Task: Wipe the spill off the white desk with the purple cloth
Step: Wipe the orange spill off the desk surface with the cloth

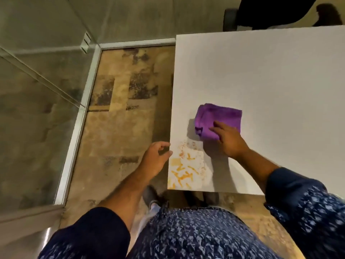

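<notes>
**A:** What is the right hand (228,142) doing?

**B:** It lies palm down with the fingers (217,126) spread, the tips resting on the near edge of the folded purple cloth (218,120). The fingers are apart and flat, not closed around the fabric.

**A:** And just beyond that contact?

**B:** The cloth sits bunched on the white desk (280,71), its bulk lying away from the fingertips toward the far side. On the near-left side of the hand, just beside the wrist, is the orange spill (184,169), streaks and speckles at the desk's near left corner. Cloth and spill are near each other but apart.

**A:** The left hand (155,159)?

**B:** Loosely curled, fingers half open, holding nothing. It hangs at the desk's left edge, just beside the spill; I cannot tell whether it touches the edge.

**A:** Farther out?

**B:** Patterned blue sleeves (308,208), and mottled tan floor (121,118) left of the desk.
</notes>
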Demonstrator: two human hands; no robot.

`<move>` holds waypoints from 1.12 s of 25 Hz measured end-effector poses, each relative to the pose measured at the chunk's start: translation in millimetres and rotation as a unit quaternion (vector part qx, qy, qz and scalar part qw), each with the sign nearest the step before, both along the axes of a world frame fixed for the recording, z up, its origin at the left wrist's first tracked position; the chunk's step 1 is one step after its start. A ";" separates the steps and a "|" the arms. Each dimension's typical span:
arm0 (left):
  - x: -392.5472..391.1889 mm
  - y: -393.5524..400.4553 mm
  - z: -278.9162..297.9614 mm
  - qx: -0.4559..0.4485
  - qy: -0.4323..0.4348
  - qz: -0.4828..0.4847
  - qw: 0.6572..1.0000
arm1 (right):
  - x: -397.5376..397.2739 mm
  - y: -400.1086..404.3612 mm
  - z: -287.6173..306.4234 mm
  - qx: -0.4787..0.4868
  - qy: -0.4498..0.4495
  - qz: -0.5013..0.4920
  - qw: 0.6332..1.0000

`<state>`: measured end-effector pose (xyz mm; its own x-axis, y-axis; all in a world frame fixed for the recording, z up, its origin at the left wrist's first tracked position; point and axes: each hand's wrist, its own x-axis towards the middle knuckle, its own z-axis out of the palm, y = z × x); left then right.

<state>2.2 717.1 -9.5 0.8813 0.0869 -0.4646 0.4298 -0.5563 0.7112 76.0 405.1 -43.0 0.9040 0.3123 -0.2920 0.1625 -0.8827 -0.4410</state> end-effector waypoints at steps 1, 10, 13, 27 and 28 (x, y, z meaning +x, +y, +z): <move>8.3 7.2 -8.0 -0.005 0.002 -0.039 0.999 | -14.3 5.6 -12.9 -0.060 0.078 -0.006 0.995; 124.1 18.0 -67.1 0.022 -0.057 -0.311 0.948 | -37.8 55.6 -36.2 0.049 0.214 -0.278 0.935; 161.0 -15.4 -94.2 0.038 -0.093 -0.352 0.931 | -37.8 63.7 -43.8 0.078 0.215 -0.311 0.922; 226.7 -36.5 -175.9 0.135 -0.326 -0.456 0.817 | -55.9 75.3 -98.0 0.092 0.083 -0.338 0.933; 226.3 -37.0 -176.9 0.131 -0.328 -0.452 0.819 | -57.3 75.0 -100.5 0.086 0.074 -0.341 0.933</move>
<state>228.5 680.0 -186.4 0.6932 -0.7178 0.0644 -0.6683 -0.6068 0.4302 18.7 480.1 -143.5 0.8635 -0.2670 -0.4278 -0.4849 -0.6727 -0.5589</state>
